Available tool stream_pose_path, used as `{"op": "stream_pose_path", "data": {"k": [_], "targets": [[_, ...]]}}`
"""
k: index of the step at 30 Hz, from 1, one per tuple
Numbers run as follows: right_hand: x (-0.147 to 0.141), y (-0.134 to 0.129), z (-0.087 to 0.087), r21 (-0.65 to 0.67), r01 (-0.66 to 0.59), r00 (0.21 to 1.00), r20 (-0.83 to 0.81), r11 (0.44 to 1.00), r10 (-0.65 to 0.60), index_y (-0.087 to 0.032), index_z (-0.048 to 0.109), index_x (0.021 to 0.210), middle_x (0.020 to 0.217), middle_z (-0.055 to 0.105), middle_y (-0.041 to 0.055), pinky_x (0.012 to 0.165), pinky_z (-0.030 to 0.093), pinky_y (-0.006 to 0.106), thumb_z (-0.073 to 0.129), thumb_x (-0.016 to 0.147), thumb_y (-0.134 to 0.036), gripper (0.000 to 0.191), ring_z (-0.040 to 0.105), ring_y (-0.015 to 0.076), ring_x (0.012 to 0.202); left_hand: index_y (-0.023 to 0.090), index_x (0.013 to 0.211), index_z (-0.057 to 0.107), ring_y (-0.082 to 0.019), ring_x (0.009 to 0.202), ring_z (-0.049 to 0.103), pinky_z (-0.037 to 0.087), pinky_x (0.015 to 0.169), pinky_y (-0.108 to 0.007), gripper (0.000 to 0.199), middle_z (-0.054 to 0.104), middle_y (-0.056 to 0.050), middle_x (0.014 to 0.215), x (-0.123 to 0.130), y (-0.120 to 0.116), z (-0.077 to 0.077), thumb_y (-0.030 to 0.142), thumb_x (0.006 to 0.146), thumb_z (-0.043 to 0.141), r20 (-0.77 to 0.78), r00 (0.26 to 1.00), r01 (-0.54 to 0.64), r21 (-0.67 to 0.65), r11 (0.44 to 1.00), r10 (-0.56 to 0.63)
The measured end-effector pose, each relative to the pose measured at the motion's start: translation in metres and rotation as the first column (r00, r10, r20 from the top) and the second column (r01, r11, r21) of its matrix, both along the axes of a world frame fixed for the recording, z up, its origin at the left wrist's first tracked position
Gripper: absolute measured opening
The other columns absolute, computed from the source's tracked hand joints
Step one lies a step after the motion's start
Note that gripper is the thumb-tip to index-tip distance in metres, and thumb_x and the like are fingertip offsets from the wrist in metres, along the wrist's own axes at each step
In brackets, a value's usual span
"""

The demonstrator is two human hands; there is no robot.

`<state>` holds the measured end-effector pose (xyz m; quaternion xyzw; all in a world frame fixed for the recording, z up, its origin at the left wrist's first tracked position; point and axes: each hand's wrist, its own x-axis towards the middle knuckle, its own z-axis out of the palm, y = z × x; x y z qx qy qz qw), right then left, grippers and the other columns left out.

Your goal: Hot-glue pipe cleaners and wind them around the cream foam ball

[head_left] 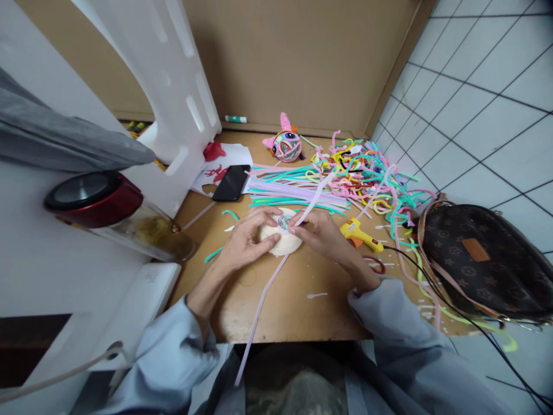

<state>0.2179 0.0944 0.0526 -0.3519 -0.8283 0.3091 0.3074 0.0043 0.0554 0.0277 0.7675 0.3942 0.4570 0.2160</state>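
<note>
A white, rounded piece like a foam ball or dome (286,246) sits near the table's front, with a small greyish patch on its top. My left hand (247,241) grips it from the left, fingers on top and thumb along the near side. On its right side, my right hand (322,233) pinches a pale lilac pipe cleaner (261,300) against it. One end of the pipe cleaner rises past my right fingers; a length hangs toward me over the table edge. The fingers hide exactly how it meets the white piece. Just beyond lies a row of lilac and teal pipe cleaners (294,193).
A tangled pile of coloured pipe cleaners (358,173) lies at the back right. A yellow glue gun (365,235) and a brown bag (488,259) are to the right. A phone (232,183), pink-eared figure (287,145) and glass bottle (147,227) stand or lie around.
</note>
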Motion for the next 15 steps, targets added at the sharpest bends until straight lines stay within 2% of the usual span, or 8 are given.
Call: {"op": "stream_pose_path", "data": {"k": [8,15], "targets": [[-0.0018,-0.0019,0.0013,0.002,0.005,1.0,0.006,1.0,-0.005,-0.017,0.074,0.081,0.082,0.075,0.005,0.075,0.047,0.028,0.065,0.085,-0.019,0.01,0.067,0.0189,0.078,0.02,0.09,0.059,-0.025,0.115,0.067,0.05,0.102,-0.044,0.011,0.072,-0.013,0.12,0.0021,0.0,-0.0022,0.031,0.093,0.061,0.035,0.999,-0.01,0.002,1.0,0.01],[-0.0037,-0.0033,0.002,-0.002,-0.014,1.0,0.026,1.0,0.014,-0.018,0.073,0.078,0.074,0.071,0.0022,0.074,0.046,0.028,0.066,0.085,-0.02,0.01,0.064,0.0174,0.075,0.02,0.084,0.06,-0.025,0.11,0.069,0.052,0.099,-0.044,0.018,0.073,-0.013,0.116,0.0084,-0.0022,-0.0046,0.035,0.09,0.068,0.095,0.994,-0.06,-0.012,0.998,0.061]]}}
